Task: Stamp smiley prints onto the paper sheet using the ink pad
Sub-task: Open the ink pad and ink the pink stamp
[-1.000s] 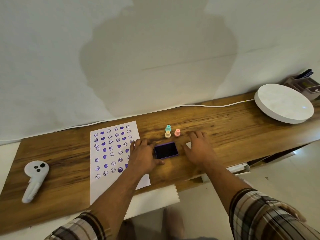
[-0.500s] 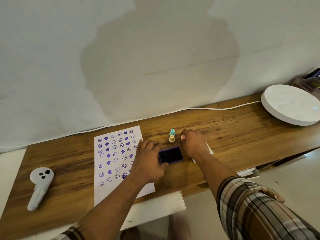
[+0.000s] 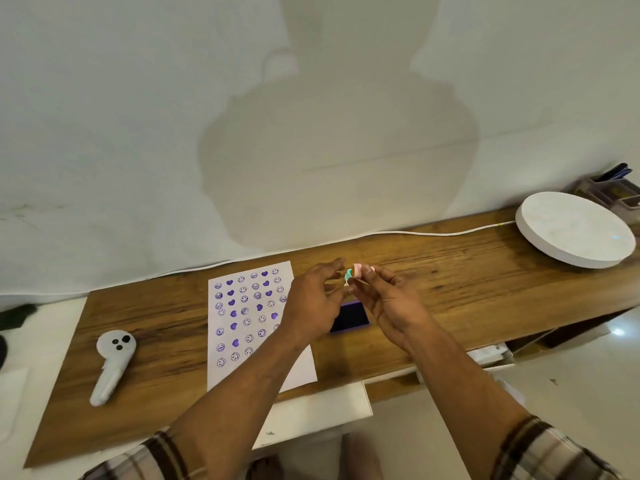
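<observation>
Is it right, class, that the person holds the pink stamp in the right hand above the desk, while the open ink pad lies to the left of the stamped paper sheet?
Not quite. The head view shows the ink pad lying to the right of the paper sheet, not the left. The rest holds: the right hand holds the pink stamp above the desk.

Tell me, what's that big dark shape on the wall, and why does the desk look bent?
Head view: the dark shape is the person's shadow on the wall, so light comes from behind them. Head view: the wide-angle lens bows the desk edges. Head view: the pink stamp between the fingertips is slightly blurred.
</observation>
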